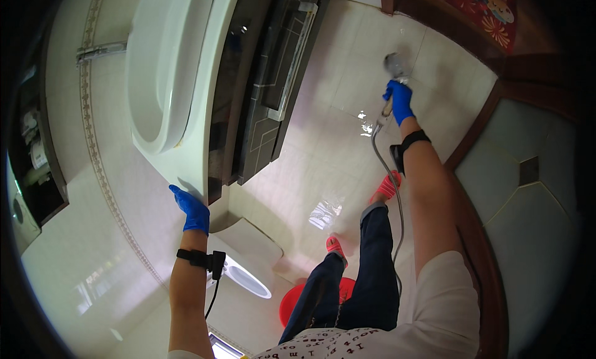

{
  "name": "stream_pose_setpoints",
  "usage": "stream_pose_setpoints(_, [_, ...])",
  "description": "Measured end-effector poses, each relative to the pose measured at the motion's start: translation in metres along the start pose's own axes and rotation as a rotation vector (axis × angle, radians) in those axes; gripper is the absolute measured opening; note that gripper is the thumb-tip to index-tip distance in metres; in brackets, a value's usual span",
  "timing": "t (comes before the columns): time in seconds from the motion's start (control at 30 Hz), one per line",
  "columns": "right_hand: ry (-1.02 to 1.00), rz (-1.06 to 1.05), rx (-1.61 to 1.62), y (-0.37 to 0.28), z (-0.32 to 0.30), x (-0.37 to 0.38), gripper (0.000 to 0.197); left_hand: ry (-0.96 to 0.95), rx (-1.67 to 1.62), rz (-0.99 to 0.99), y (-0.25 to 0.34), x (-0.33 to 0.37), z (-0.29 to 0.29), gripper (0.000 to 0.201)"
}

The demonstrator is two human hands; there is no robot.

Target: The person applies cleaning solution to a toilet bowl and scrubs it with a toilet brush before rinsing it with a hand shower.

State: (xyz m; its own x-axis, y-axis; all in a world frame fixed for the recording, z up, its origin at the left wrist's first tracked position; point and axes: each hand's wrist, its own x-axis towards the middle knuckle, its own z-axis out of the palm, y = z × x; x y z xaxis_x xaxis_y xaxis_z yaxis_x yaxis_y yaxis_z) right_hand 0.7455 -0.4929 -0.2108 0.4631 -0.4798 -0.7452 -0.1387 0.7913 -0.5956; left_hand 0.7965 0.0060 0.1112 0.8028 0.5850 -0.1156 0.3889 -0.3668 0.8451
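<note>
My right hand (399,101), in a blue glove, is closed around the handle of a shower head (393,65). The round head points away from me above the pale tiles, slightly blurred. Its grey hose (397,204) runs from the handle down past my legs. At the left, my left hand (191,209), gloved in blue too, rests against the near corner of the white washbasin counter (197,154). The fingers there lie stretched out along its edge, holding nothing. Both wrists wear black straps.
Under the counter stands a dark cabinet (264,86) with patterned doors. A white toilet (245,275) is below my left hand, and a red basin (292,303) sits by my legs. Wet, shiny floor tiles (298,197) lie ahead. A brown door frame (472,132) borders the right.
</note>
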Motion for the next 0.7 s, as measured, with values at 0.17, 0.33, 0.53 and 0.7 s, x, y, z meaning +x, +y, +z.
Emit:
stream_pose_setpoints(0.17, [-0.038, 0.083, -0.101, 0.026, 0.007, -0.021, 0.012, 0.027, 0.027, -0.024, 0.003, -0.002, 0.003, 0.055])
stream_pose_setpoints(0.33, [-0.063, 0.088, -0.117, 0.042, 0.012, -0.043, 0.017, 0.078, 0.058, -0.055, 0.007, -0.012, 0.015, 0.055])
stream_pose_setpoints(0.53, [-0.134, 0.253, -0.298, 0.057, 0.007, -0.074, 0.013, 0.065, 0.096, 0.061, -0.004, 0.006, -0.005, 0.056])
stream_pose_setpoints(0.7, [-0.123, 0.185, -0.378, 0.053, -0.036, -0.071, 0.016, 0.106, 0.106, -0.018, 0.0, -0.002, 0.004, 0.056])
